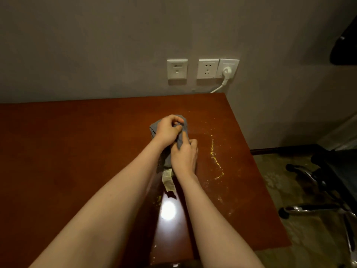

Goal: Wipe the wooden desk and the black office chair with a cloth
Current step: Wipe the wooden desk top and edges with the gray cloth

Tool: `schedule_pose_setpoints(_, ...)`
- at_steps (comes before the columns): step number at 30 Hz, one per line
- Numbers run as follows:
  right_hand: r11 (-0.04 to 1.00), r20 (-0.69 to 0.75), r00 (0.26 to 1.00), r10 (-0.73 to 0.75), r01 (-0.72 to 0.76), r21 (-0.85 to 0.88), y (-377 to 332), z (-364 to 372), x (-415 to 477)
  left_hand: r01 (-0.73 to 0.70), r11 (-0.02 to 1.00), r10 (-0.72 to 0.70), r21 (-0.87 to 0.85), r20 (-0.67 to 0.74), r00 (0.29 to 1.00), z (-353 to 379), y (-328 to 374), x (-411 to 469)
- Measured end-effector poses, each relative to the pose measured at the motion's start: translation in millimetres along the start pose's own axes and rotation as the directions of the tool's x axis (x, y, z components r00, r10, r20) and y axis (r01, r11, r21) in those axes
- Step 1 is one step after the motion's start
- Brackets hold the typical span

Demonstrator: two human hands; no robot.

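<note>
Gripping one crumpled grey cloth (153,130) with curled fingers, the left hand (167,130) and the right hand (184,158) hold it over the glossy red-brown wooden desk (77,144); one label (168,180) hangs from the cloth; one black office chair (338,167) with shiny metal legs stands at the right.

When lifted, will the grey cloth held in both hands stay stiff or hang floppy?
Probably floppy: the grey cloth bunches and folds between the left hand and right hand. Likely light too: its label trails loosely over the desk.
</note>
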State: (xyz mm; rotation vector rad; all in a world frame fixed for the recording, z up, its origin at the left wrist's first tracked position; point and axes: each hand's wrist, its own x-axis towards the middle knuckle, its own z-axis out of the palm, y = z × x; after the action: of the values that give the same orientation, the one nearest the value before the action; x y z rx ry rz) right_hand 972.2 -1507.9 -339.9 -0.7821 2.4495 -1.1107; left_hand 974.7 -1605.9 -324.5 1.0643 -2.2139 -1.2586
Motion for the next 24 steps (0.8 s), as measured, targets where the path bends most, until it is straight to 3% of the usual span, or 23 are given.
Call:
schedule_pose_setpoints(7,0.991,0.075,0.997,-0.009,-0.001,0.132,-64,52,-59,0.023,0.99,-0.019,0.14,-0.031,0.999,-92,-28,-43)
schedule_pose_setpoints(13,0.994,0.222,0.975,-0.006,-0.019,0.109,-84,111,-124,0.148,0.959,-0.131,0.244,-0.083,0.988,-143,-83,-96)
schedule_pose_setpoints(19,0.994,0.382,0.923,0.035,0.008,-0.109,-62,143,-170,0.281,0.936,-0.273,0.214,-0.067,0.96,-142,-138,-142)
schedule_pose_setpoints(24,0.965,0.366,0.93,0.024,0.074,-0.251,-46,141,-174,0.335,0.938,-0.325,0.093,-0.101,0.94,-125,-152,-153)
